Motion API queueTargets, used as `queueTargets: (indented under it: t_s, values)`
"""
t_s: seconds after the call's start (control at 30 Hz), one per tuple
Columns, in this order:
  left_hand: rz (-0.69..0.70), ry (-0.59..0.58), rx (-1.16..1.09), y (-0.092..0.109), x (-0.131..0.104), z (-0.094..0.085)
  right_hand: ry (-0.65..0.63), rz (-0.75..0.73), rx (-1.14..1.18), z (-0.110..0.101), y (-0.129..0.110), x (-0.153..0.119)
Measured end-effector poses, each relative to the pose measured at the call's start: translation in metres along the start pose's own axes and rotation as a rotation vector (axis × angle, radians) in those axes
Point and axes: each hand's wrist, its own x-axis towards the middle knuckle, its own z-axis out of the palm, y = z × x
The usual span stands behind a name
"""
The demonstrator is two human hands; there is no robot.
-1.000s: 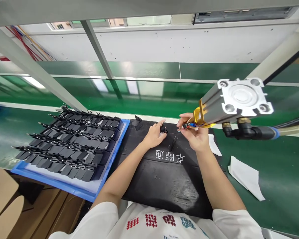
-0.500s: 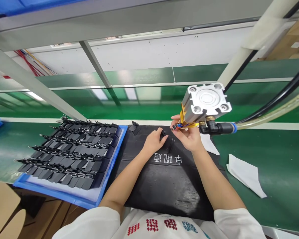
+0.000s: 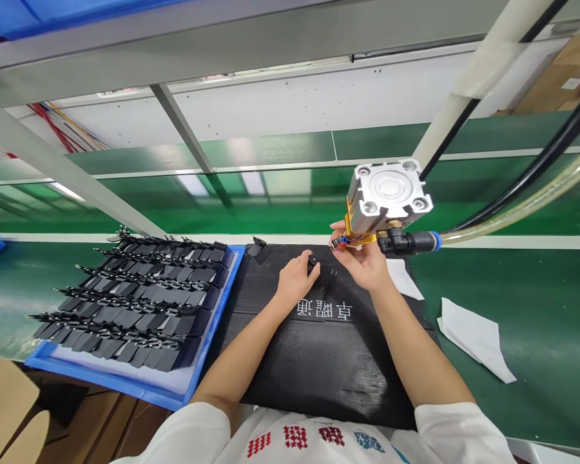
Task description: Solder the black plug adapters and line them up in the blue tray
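Note:
My left hand (image 3: 297, 276) is closed round a small black part (image 3: 312, 263) above the black mat (image 3: 319, 361). Farther right, my right hand (image 3: 360, 261) has its fingers around a small piece with blue and red wires (image 3: 339, 242), just beneath a silver pneumatic cylinder (image 3: 390, 193) with a yellow bracket. The cylinder hides some of those fingers. A single black part (image 3: 258, 249) rests at the mat's back left corner. Two thin dark pins or wires (image 3: 332, 280) show on the mat between my hands.
A blue tray (image 3: 222, 322) holding rows of black parts stands on the left. White cloths or papers (image 3: 476, 338) lie on the green table (image 3: 536, 290) at right. Hoses run from the cylinder to the upper right, and a slanted post (image 3: 444, 122) rises behind it.
The cylinder appears slightly farther left as the view shifts. My left hand has moved slightly left, and its fingers have closed more around the black part.

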Motion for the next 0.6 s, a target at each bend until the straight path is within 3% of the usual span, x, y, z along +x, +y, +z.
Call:
queueTargets:
  t_s: [0.17, 0.23, 0.3, 0.4, 0.47, 0.53, 0.6]
  values:
    - [0.019, -0.050, 0.123, -0.002, -0.003, 0.000, -0.004, 0.020, -0.015, -0.001, 0.000, -0.001]
    - [-0.005, -0.051, 0.048, -0.005, -0.002, 0.001, -0.002, 0.033, -0.017, -0.002, 0.000, -0.001]
    - [-0.077, -0.025, -0.224, -0.010, 0.002, 0.001, 0.005, 0.032, -0.023, -0.003, 0.001, -0.001]
    - [-0.293, 0.014, -0.956, -0.016, 0.010, -0.004, 0.013, 0.029, -0.040, -0.006, 0.005, 0.001]
    - [-0.449, -0.026, -1.428, -0.018, 0.014, -0.012, 0.013, 0.040, -0.047, -0.008, 0.008, 0.003]
    - [-0.540, -0.095, -1.718, -0.016, 0.015, -0.023, 0.015, 0.065, -0.044, -0.011, 0.011, 0.006]
    - [-0.585, -0.135, -1.852, -0.013, 0.013, -0.035, 0.023, 0.089, -0.041, -0.014, 0.013, 0.009]
